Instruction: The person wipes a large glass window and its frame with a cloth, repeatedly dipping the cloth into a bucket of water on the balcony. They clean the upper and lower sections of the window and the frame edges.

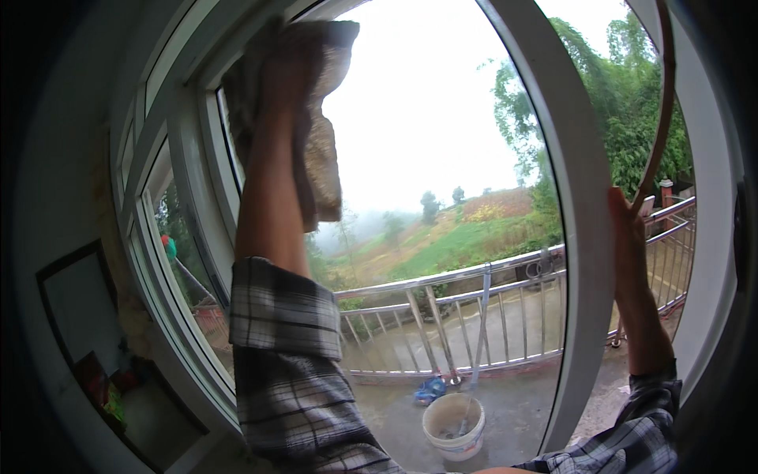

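Observation:
My left hand [290,65] is raised high at the upper left, blurred and dark against the bright sky. It holds a brownish, rough-textured cloth [324,160] up at the window glass [414,130], and the cloth hangs down beside my wrist. On the right, my right hand [625,216] is at the edge of the white window frame [583,195], thumb upward and most fingers hidden. A thin brown stick [666,89] comes down from the top right and meets this hand. Whether the hand grips the stick or the frame is unclear.
Beyond the glass stand a white bucket [453,428], with a long pole [482,320] rising near it, and a blue bundle [430,391]. A metal railing [414,284] crosses behind them. More window panes [177,249] are at left, beside a dark-framed panel [77,302].

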`<state>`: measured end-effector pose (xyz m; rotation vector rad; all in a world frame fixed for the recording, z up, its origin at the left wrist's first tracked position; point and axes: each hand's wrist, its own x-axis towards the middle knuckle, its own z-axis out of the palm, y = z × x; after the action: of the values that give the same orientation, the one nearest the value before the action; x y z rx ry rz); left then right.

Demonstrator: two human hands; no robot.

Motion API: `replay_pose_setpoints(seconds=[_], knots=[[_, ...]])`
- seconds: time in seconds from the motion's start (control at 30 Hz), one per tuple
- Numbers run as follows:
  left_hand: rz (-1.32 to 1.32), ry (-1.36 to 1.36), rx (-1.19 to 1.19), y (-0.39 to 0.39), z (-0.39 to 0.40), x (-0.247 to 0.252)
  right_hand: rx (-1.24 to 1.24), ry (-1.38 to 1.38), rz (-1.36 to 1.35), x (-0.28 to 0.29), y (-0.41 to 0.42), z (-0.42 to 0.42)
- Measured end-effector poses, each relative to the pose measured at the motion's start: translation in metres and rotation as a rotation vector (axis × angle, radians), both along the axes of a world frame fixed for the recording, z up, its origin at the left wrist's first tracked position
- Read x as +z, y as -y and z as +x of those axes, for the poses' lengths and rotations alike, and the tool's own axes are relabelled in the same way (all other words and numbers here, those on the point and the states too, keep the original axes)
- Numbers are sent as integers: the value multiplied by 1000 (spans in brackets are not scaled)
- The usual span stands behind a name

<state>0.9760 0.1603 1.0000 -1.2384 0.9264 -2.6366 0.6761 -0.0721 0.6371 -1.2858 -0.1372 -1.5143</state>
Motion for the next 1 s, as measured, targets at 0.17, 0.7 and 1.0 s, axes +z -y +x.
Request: replay_pose_setpoints(seconds=[0.17, 0.7, 1.0], knots=[[107, 46, -178, -85, 48, -9, -135, -4, 50, -9, 16, -1], [2048, -723, -1782, 68, -179, -52, -136, -49, 95, -6, 21, 6], [456, -283, -726, -2, -51, -46, -196, 36, 87, -16, 40, -2]])
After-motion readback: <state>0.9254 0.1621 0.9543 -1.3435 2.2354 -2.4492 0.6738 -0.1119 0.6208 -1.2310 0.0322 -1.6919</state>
